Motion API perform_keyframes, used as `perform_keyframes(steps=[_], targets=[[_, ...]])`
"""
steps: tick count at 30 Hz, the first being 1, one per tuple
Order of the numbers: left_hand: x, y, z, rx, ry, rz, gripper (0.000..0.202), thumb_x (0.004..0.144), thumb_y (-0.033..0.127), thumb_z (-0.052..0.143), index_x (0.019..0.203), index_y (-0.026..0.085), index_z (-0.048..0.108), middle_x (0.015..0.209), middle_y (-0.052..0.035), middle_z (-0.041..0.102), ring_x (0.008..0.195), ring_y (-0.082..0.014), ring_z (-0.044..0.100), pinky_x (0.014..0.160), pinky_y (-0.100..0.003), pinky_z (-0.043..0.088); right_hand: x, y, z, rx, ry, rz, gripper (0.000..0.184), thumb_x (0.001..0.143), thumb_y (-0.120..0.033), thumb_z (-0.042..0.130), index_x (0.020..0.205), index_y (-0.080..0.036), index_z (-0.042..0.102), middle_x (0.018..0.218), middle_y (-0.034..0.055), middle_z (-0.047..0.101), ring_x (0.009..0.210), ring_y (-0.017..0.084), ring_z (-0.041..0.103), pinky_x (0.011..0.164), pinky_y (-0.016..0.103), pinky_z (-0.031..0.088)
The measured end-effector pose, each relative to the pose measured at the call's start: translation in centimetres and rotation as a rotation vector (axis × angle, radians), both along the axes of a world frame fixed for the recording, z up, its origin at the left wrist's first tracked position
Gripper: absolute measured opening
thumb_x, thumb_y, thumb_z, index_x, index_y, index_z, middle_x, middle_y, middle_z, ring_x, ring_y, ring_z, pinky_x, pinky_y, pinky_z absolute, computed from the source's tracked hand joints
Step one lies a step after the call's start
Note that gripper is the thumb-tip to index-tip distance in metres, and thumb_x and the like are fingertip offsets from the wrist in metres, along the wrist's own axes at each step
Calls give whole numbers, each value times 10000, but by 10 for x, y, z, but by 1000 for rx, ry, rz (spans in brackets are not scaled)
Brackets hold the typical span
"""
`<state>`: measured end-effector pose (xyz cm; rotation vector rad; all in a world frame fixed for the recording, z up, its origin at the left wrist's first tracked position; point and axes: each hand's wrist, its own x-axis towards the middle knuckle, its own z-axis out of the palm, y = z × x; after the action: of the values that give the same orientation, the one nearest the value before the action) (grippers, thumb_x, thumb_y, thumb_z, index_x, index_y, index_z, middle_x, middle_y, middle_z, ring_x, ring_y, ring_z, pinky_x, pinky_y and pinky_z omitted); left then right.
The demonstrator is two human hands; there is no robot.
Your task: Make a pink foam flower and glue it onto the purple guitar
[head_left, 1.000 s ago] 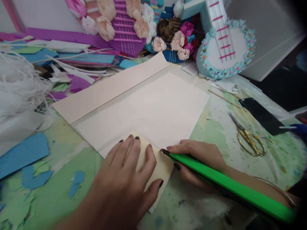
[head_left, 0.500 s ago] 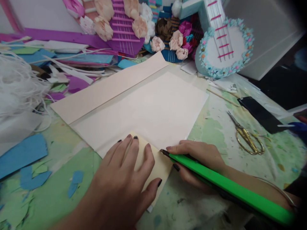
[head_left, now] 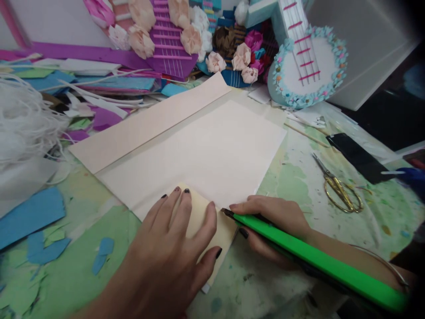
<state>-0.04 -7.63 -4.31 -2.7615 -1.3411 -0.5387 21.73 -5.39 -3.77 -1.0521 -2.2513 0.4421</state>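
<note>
My left hand (head_left: 175, 239) lies with fingers spread on a pale yellow piece of card (head_left: 198, 195), pressing it onto a large cream sheet (head_left: 206, 150). My right hand (head_left: 277, 221) grips a bright green utility knife (head_left: 308, 246). The knife's dark tip touches down at the upper right edge of the yellow card, close to my left index finger. A strip of pale pink card (head_left: 149, 126) lies along the sheet's far left side. My left palm hides part of the yellow card.
Gold-handled scissors (head_left: 338, 186) and a black flat object (head_left: 360, 157) lie at the right. Paper guitar shapes with flowers, one round and light blue (head_left: 307, 71), stand behind. White string (head_left: 26, 115) heaps at the left, near blue paper scraps (head_left: 33, 215).
My left index finger has shifted slightly right, toward the knife tip. The knife stays at nearly the same place on the card edge. The whole view has shifted slightly.
</note>
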Motion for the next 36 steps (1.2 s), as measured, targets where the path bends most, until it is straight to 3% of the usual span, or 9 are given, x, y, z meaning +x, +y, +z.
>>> perform_keyframes(steps=[7, 12, 17, 23, 31, 36], targets=[[1, -1, 0, 16, -7, 5, 409, 821, 383, 514, 1194, 218, 544, 1167, -127, 575, 1143, -345, 492, 942, -563, 404, 6, 3, -1, -43, -25, 98, 285, 754, -158, 519, 1019, -254, 558, 751, -28, 676, 611, 107, 630, 530, 199, 479], [2, 0, 1, 40, 2, -6, 399, 835, 359, 501, 1205, 216, 537, 1153, -134, 578, 1121, -348, 510, 920, -566, 422, 2, 0, 1, -4, 36, -1, 305, 695, -138, 540, 985, -219, 586, 751, -15, 669, 634, 109, 629, 581, 206, 491], [1, -1, 1, 33, 17, -15, 428, 834, 373, 503, 1231, 215, 516, 1169, -147, 564, 1134, -367, 495, 916, -586, 414, 8, -1, -3, -57, -8, 73, 354, 696, -127, 529, 1036, -218, 565, 783, -9, 682, 644, 108, 627, 543, 192, 471], [2, -3, -1, 10, 41, -5, 507, 817, 435, 512, 1278, 229, 473, 1193, -149, 541, 1143, -378, 476, 923, -603, 397, 6, 0, -6, -4, 37, 15, 303, 690, -154, 518, 976, -214, 599, 696, -23, 652, 583, 99, 599, 534, 198, 458], [0, -2, -2, 31, 40, -8, 508, 802, 443, 536, 1269, 248, 484, 1178, -132, 543, 1146, -365, 469, 930, -590, 393, 7, 0, -3, -16, 14, 32, 313, 692, -133, 511, 982, -220, 588, 750, -19, 668, 629, 103, 618, 546, 194, 452], [0, -1, -3, 19, 41, -21, 534, 802, 467, 524, 1285, 244, 470, 1190, -141, 535, 1142, -371, 470, 928, -602, 390, 5, -1, -1, -27, 40, 41, 342, 657, -138, 524, 981, -221, 593, 671, -35, 633, 561, 101, 581, 536, 203, 448]])
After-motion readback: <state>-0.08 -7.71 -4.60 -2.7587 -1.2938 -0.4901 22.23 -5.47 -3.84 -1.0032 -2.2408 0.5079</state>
